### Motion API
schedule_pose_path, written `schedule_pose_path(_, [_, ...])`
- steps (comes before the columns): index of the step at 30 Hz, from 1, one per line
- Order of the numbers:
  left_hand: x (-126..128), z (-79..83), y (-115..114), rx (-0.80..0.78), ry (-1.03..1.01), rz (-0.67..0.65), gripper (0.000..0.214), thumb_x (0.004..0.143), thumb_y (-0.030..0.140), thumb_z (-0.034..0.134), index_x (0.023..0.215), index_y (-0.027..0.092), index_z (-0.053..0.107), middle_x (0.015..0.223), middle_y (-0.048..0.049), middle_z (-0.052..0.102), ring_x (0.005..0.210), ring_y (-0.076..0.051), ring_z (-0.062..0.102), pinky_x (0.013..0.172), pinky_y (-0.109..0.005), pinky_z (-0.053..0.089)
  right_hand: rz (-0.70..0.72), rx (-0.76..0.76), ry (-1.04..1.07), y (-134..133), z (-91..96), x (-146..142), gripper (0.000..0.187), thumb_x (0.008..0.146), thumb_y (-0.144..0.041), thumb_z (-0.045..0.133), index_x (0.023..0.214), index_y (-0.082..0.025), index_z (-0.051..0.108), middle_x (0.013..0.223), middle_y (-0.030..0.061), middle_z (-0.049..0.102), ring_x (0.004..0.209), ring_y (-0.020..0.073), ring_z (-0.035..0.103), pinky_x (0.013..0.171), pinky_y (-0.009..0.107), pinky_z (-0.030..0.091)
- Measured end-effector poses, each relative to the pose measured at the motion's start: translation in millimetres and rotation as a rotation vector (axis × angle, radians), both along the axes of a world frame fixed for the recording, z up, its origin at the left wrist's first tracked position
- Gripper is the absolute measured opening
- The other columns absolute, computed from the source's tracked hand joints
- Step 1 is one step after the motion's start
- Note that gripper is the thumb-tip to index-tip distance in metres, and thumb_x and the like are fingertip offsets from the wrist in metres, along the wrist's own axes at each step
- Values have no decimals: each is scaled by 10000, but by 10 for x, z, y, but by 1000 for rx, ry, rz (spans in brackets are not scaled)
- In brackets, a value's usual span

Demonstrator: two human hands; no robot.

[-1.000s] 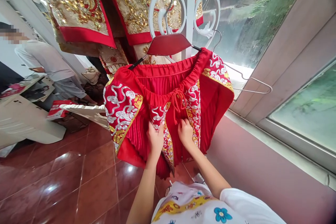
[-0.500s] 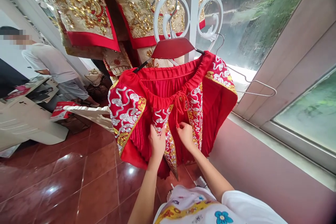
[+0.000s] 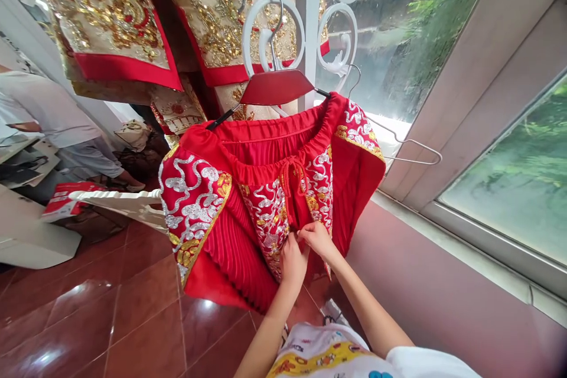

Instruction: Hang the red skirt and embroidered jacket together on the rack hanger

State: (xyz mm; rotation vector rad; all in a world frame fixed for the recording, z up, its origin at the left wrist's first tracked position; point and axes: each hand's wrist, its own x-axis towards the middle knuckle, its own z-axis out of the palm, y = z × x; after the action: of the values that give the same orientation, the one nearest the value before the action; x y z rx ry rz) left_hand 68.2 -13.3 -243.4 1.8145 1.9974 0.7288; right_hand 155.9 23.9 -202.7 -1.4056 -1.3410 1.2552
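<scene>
Working on a red skirt (image 3: 239, 236), hung just below the hanger (image 3: 278, 87). Got left hand (image 3: 293, 261) and right hand (image 3: 318, 238) close together, well below the hanger and lower than the bow (image 3: 293, 175). With the grip nearly closed in both, pinching at the skirt's front; can't tell if on the cord or a panel (image 3: 266, 204) edge, with so much covered. To do this bit well, pinch lightly, keep any pull small and straight down from the hanger, and avoid dragging the waistband (image 3: 261, 173) off the hanger's arms. Don't scrape the silver embroidery (image 3: 195, 211), below the hanger too. Maybe smooth the panel flat before letting go.
</scene>
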Motion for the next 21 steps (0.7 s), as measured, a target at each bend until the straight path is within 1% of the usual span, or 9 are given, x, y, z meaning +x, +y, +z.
schedule_pose_path(3, [-40, 87, 179, -79, 116, -8, 246, 891, 184, 413, 1018, 120, 614, 901, -144, 694, 854, -231, 670, 706, -290, 462, -10, -49, 102, 10, -42, -41, 206, 652, -240, 510, 472, -148, 550, 376, -59, 356, 403, 61, 280, 433, 209, 214])
schedule_pose_path(6, [-74, 70, 247, -81, 165, -12, 288, 914, 186, 372, 1001, 142, 643, 901, -131, 703, 852, -219, 673, 693, -274, 446, -16, -107, 203, 14, 23, -85, 190, 639, -226, 494, 471, -146, 532, 363, -74, 317, 386, 48, 221, 408, 203, 168])
schedule_pose_path(8, [-80, 25, 241, -88, 182, 1, 311, 926, 208, 360, 987, 136, 656, 893, -137, 704, 831, -216, 676, 670, -265, 441, 4, -166, 267, 52, 168, -105, 187, 634, -206, 471, 463, -148, 515, 348, -80, 294, 364, 44, 182, 387, 207, 132])
schedule_pose_path(11, [-83, -36, 223, -99, 221, 23, 364, 947, 256, 324, 966, 130, 665, 863, -147, 704, 778, -212, 681, 618, -255, 431, 91, -275, 367, 183, 505, -120, 185, 642, -188, 433, 467, -158, 488, 341, -88, 258, 332, 46, 141, 357, 212, 115])
schedule_pose_path(13, [-88, -59, 223, -98, 252, 35, 402, 958, 294, 298, 950, 127, 663, 852, -149, 703, 764, -219, 682, 602, -256, 427, 141, -302, 439, 277, 728, -127, 175, 661, -193, 422, 499, -163, 480, 355, -98, 243, 326, 45, 133, 349, 204, 130])
schedule_pose_path(14, [-91, -66, 225, -94, 266, 38, 423, 962, 311, 283, 936, 124, 662, 853, -150, 702, 766, -223, 682, 600, -257, 427, 151, -288, 489, 309, 815, -134, 167, 672, -197, 422, 520, -164, 481, 362, -101, 240, 326, 43, 134, 349, 196, 138])
schedule_pose_path(16, [-96, -77, 229, -82, 289, 37, 454, 966, 332, 260, 913, 118, 657, 855, -149, 701, 775, -228, 681, 601, -257, 428, 133, -234, 601, 328, 926, -150, 147, 685, -204, 429, 557, -161, 488, 364, -103, 253, 325, 38, 137, 351, 183, 131])
schedule_pose_path(18, [-94, -86, 225, -75, 299, 30, 460, 968, 329, 251, 906, 119, 655, 843, -143, 702, 773, -223, 682, 601, -252, 429, 87, -212, 677, 306, 984, -165, 127, 678, -191, 436, 566, -160, 487, 353, -99, 272, 317, 35, 136, 348, 182, 100])
schedule_pose_path(21, [-69, -87, 209, -71, 294, 13, 443, 969, 317, 261, 913, 126, 656, 833, -133, 703, 774, -211, 682, 601, -245, 427, 51, -255, 689, 282, 1142, -173, 141, 677, -171, 416, 538, -171, 441, 341, -96, 265, 312, 36, 122, 346, 185, 71])
